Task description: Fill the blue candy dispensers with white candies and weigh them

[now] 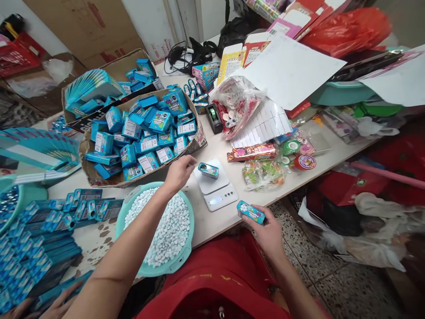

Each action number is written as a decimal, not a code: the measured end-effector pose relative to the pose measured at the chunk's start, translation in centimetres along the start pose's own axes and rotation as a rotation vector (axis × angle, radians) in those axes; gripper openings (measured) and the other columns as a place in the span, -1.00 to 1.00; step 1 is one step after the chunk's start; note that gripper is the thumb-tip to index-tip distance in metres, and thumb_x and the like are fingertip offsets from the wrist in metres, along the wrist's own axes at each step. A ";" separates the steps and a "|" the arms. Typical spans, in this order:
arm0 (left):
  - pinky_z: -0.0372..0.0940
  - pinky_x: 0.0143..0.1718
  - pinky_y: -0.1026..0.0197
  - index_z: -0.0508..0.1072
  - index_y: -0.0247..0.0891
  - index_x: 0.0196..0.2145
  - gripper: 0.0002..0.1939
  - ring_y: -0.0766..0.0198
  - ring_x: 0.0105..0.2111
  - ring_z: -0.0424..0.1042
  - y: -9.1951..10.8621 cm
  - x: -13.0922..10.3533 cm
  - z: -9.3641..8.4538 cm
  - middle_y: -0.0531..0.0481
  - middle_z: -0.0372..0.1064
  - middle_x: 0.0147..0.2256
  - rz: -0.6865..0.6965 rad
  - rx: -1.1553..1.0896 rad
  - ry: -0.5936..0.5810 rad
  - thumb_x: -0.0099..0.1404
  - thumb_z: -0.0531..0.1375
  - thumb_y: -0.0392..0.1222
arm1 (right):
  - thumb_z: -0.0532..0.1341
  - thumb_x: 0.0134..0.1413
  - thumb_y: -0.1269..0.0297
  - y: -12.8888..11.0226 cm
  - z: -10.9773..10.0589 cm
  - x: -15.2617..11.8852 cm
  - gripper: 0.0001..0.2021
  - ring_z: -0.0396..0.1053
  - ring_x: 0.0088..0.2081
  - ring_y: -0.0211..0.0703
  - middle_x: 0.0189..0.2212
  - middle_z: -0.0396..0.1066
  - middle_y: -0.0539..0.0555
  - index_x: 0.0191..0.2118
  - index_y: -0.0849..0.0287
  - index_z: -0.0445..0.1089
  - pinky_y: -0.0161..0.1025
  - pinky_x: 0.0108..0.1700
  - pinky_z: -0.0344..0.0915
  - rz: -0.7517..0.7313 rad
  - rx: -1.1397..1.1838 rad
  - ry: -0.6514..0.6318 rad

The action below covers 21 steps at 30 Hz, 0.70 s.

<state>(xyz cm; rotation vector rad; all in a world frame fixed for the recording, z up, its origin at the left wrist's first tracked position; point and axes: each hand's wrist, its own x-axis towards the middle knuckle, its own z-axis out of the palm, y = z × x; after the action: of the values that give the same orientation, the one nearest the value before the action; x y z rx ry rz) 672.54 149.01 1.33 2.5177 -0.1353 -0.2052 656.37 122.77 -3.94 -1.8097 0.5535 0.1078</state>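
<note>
2 hands, left (179, 175) outstretched and curled near scale (220, 200), contents unclear, right (268, 231) gripping blue box (251, 212)

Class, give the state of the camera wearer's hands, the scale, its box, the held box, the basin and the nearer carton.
Right hand: closed, gripping
Held box: opening shows white pieces
Left hand: fingers curled; grip unclear
Scale: display lit, loaded
Scale's box: opening dark; contents unclear
Basin: filled with white pieces
Nearer carton: open, heaped with blue boxes
</note>
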 end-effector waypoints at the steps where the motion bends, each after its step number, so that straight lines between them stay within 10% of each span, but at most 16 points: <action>1: 0.20 -0.29 0.26 0.42 -0.24 -0.31 -0.82 0.25 -0.34 0.36 -0.4 -1.1 -0.4 0.00 0.42 -0.34 -0.042 -0.040 0.030 0.16 0.05 -0.25 | 0.37 -0.25 0.07 0.0 0.0 0.0 -0.58 0.41 -0.26 -0.03 -0.29 0.48 0.12 -0.21 0.19 0.42 -0.09 -0.17 0.33 -0.001 0.003 0.002; 9: 0.18 -0.32 0.23 0.40 -0.21 -0.39 -0.81 0.23 -0.41 0.36 -5.2 -10.1 -0.6 0.03 0.43 -0.42 -0.423 -0.091 0.107 0.13 0.06 -0.09 | 0.37 -0.24 0.06 0.1 -0.1 -0.2 -0.57 0.40 -0.27 -0.06 -0.28 0.47 0.11 -0.21 0.19 0.43 -0.11 -0.17 0.32 -0.024 -0.027 -0.027; 21: 0.21 -0.30 0.17 0.42 -0.28 -0.20 -0.70 0.03 -0.19 0.40 -7.8 -12.1 -0.6 -0.20 0.41 -0.13 -0.444 0.400 -0.123 0.17 0.05 -0.12 | 0.37 -0.27 0.05 0.1 0.9 -1.3 -0.56 0.39 -0.30 -0.06 -0.30 0.47 0.12 -0.23 0.20 0.44 -0.09 -0.18 0.33 -0.037 -0.056 -0.051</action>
<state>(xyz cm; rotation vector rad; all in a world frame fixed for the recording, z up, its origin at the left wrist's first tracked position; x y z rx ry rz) 661.16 157.39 -1.30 2.9035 0.3744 -0.5598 655.35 124.01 -3.85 -1.8655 0.4849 0.1448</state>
